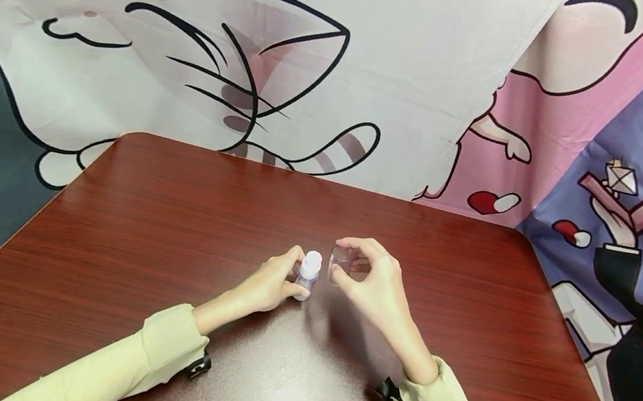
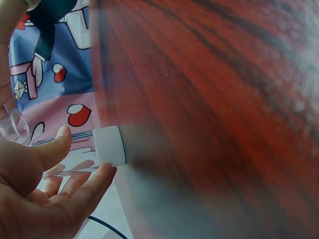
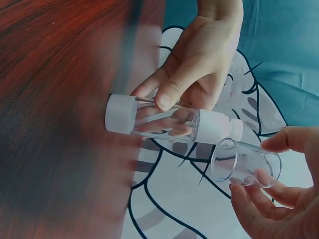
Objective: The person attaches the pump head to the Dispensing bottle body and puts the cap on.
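Observation:
My left hand (image 1: 271, 284) grips a small clear bottle (image 1: 310, 267) with a white collar and pump top, thumb on one side and fingers on the other. The right wrist view shows the bottle (image 3: 212, 127) with its white base (image 3: 120, 114) close to the tabletop; whether they touch I cannot tell. In my right hand (image 1: 376, 283) a transparent cap (image 1: 340, 263) is pinched between thumb and fingers, just right of the bottle's top. That cap (image 3: 249, 164) is off the bottle, its open rim facing the pump side.
A dark red-brown wooden table (image 1: 171, 206) lies under both hands, with glare near its front. Behind it hangs a cloth printed with a cartoon cat (image 1: 297, 30); pink and blue printed cloth (image 1: 557, 125) covers the right side.

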A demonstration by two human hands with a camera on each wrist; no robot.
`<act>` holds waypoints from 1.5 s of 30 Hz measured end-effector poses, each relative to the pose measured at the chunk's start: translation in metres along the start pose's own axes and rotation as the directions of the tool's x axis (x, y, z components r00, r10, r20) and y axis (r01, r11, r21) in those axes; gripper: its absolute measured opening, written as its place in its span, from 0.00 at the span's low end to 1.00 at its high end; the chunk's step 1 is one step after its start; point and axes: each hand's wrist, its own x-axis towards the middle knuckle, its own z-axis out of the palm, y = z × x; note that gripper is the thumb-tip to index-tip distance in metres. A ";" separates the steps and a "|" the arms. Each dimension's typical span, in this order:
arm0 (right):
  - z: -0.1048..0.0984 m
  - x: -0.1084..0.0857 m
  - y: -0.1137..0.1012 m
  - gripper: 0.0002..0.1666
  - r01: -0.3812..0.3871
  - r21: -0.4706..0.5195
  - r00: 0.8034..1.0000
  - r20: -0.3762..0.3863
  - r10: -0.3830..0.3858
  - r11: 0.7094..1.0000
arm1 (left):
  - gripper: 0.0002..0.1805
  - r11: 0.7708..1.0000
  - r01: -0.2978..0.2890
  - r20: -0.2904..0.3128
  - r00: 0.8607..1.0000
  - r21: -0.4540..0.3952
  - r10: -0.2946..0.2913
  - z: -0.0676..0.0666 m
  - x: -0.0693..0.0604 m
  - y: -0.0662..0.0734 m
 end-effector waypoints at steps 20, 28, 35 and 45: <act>-0.003 0.001 -0.011 0.20 0.086 0.079 0.994 -0.071 -0.081 0.993 | 0.18 1.000 -0.017 -0.002 1.000 0.001 0.017 0.000 -0.001 0.001; 0.001 0.001 -0.013 0.21 0.063 0.142 0.996 -0.063 -0.054 0.988 | 0.18 1.000 -0.017 -0.004 1.000 -0.009 0.017 0.000 -0.001 0.000; 0.007 0.003 -0.013 0.23 0.121 0.151 0.991 -0.073 -0.111 0.981 | 0.18 1.000 -0.022 -0.002 1.000 -0.020 0.022 0.000 -0.001 0.000; 0.012 0.006 -0.012 0.22 0.152 0.152 0.988 -0.058 -0.145 0.977 | 0.18 1.000 -0.023 0.000 1.000 -0.017 0.023 0.000 -0.001 0.000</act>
